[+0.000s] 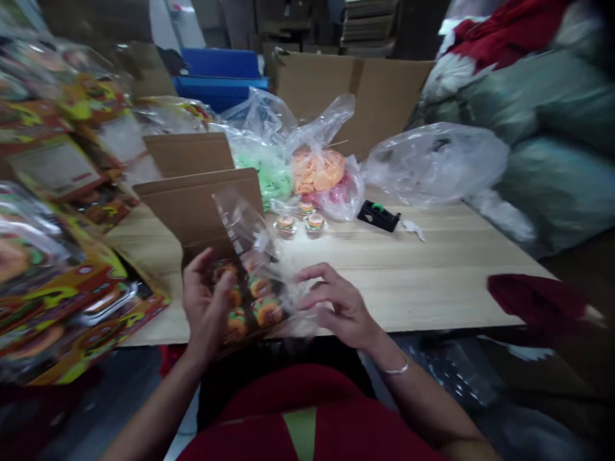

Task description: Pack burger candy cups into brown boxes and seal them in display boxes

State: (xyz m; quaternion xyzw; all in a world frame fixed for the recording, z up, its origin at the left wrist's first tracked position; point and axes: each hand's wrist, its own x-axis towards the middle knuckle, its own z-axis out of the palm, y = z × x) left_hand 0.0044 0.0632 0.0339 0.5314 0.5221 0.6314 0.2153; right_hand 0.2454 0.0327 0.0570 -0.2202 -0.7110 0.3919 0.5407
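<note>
An open cardboard box (202,205) stands tilted at the near table edge, its flaps raised. Several toy burgers (267,311) lie inside it in rows, with a dark divider between them. My left hand (206,310) grips the box's left side, thumb toward the burgers. At the box's right, my right hand (341,310) has its fingers curled against a clear plastic bag (293,301). Motion smears that bag, and its contact with the fingertips is hard to make out. Part of the clear plastic also rises over the box's far right corner.
Three small packed burgers (315,223) sit beyond the box. A black tape dispenser (379,216) lies to their right. Behind are bags of green pieces (269,176) and orange pieces (317,169). Burger packages (62,307) are piled at left; a large carton (384,96) stands at the back.
</note>
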